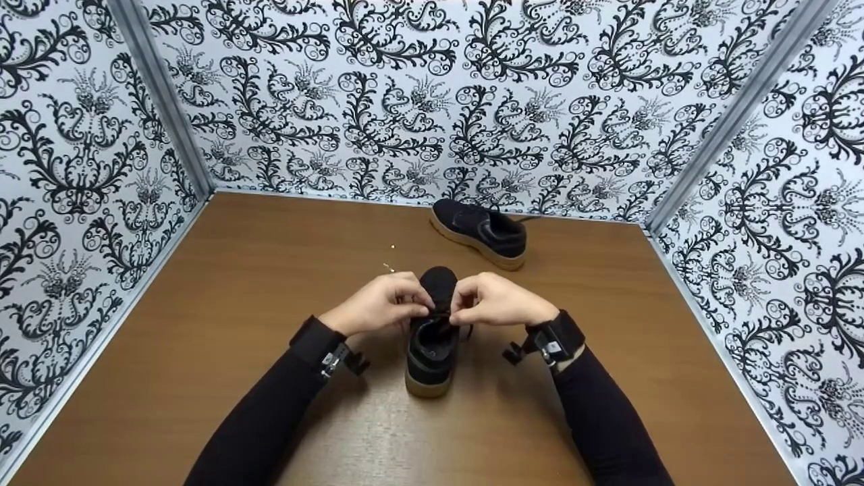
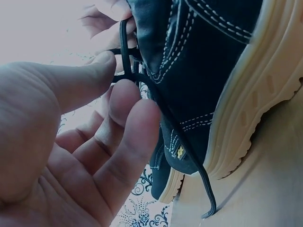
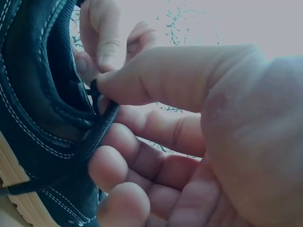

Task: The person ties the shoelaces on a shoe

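A black shoe (image 1: 430,374) with a tan sole stands upright on the table, its toe pointing away from me. My left hand (image 1: 386,304) is at the left side of its lacing, thumb and index finger pinching a black shoelace (image 2: 124,49). One loose end of that lace trails down the shoe's side to the tabletop. From the right, my right hand (image 1: 503,302) pinches a shoelace (image 3: 102,130) between thumb and index finger, right at the shoe's opening. Its other fingers are loosely curled beneath. White stitching shows along the shoe's upper.
A second dark shoe (image 1: 476,228) with a tan sole rests near the back wall, slightly right of centre. Small pale bits (image 1: 389,267) lie on the wooden table (image 1: 270,256) beyond my left hand. Patterned panels (image 1: 418,101) enclose the back and both sides.
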Demonstrator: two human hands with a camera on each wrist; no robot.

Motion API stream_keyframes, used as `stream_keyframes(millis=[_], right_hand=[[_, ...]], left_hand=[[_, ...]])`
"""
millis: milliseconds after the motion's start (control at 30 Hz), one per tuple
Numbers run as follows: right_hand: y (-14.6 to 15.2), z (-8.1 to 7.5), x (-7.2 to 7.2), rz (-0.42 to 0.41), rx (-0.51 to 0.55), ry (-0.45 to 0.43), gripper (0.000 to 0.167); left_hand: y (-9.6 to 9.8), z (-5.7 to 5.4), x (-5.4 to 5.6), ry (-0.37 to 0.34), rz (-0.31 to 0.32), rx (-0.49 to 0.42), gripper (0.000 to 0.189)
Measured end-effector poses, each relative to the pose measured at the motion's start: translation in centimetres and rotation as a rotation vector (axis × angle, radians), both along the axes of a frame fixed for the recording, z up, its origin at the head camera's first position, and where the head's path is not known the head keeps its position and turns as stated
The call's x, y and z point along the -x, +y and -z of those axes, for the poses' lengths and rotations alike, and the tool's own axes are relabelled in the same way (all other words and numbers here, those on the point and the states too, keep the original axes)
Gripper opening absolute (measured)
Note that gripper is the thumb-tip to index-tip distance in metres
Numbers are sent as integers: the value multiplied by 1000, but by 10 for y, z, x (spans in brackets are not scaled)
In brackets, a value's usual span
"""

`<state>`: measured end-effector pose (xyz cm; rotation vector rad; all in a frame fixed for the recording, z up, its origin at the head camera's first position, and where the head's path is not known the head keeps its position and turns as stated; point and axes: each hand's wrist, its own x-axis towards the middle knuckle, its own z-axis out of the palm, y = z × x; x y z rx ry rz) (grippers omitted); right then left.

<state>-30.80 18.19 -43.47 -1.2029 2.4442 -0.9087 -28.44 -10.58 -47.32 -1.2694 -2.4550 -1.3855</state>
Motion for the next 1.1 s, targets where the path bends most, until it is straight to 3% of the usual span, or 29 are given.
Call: stream_keyframes(millis=[300,700,1100], right_hand=[[5,-5,0,19,-75,-30,9],[12,-8,0,8,-115,-62,13],[21,-12,0,5,-183,-104,13]], left_hand=[[-2,1,0,-32,19,73,8],[0,1,-2,-83,5,86,3],[2,-1,-3,-31,-30,86,11]])
